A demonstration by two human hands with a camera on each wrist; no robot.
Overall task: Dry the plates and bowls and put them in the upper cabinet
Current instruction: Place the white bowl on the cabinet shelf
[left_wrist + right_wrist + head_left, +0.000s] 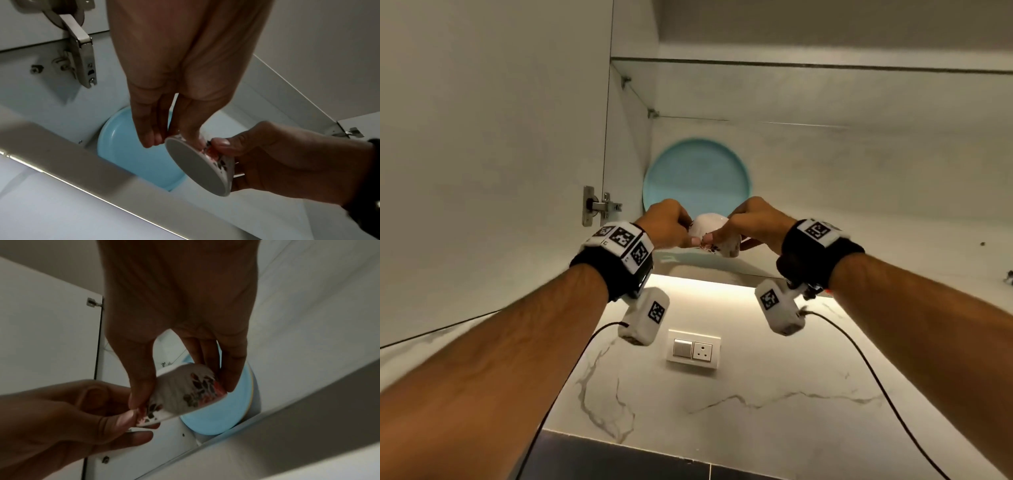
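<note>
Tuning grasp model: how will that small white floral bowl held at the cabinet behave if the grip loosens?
The small white floral bowl looks like rigid glazed ceramic, so probably slippery and breakable if dropped. Left hand and right hand pinch only its rim, suggesting it is light. It is tilted and round-walled, so it may roll or knock the upright light blue plate behind it.

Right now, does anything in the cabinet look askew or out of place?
The blue plate stands on edge against the cabinet's back wall rather than lying flat. The floral bowl, held by both hands, is tilted. Nothing looks spilled or broken.
</note>
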